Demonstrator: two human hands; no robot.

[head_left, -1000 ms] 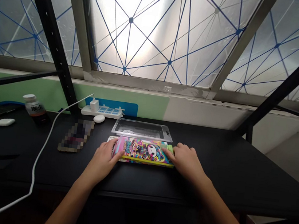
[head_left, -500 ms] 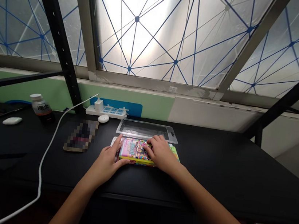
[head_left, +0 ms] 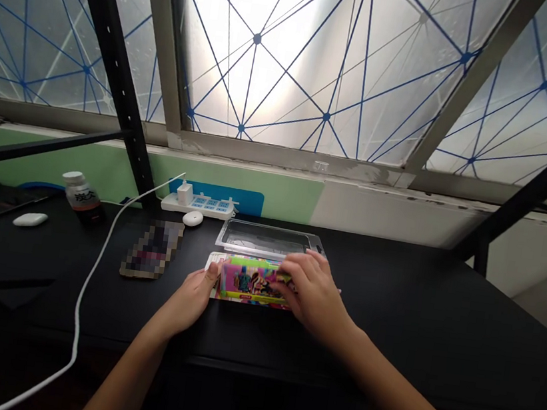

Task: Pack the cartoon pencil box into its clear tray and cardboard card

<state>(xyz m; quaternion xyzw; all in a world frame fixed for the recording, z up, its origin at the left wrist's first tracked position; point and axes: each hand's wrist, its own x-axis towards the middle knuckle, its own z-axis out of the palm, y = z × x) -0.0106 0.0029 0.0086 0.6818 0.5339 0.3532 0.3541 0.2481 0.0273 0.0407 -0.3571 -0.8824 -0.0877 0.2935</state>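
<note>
A small colourful box (head_left: 248, 282) with pink, green and yellow printing and cartoon figures stands tilted, its long side facing me. My right hand (head_left: 310, 290) grips its right part, thumb in front and fingers over the top. Beneath the box lies a brightly printed backing card (head_left: 212, 263), its white corner showing at the left. My left hand (head_left: 195, 294) closes on the card's left end with the thumb on top, close to the box; its other fingers are mostly hidden. Just behind lies a clear plastic blister shell (head_left: 269, 239) on the black desk.
To the left are a blurred phone-like object (head_left: 153, 249), a round white case (head_left: 193, 218), a white power strip (head_left: 197, 205), a bottle (head_left: 82, 196) and a white mouse-like object (head_left: 30, 219). A white cable (head_left: 79, 314) runs down the left. Black metal posts (head_left: 114, 70) flank the desk (head_left: 414, 318).
The box, flat before, is now tipped up with its side towards me. My right hand has risen slightly and grips it; my left hand's spread fingers have drawn in. The view shifted slightly.
</note>
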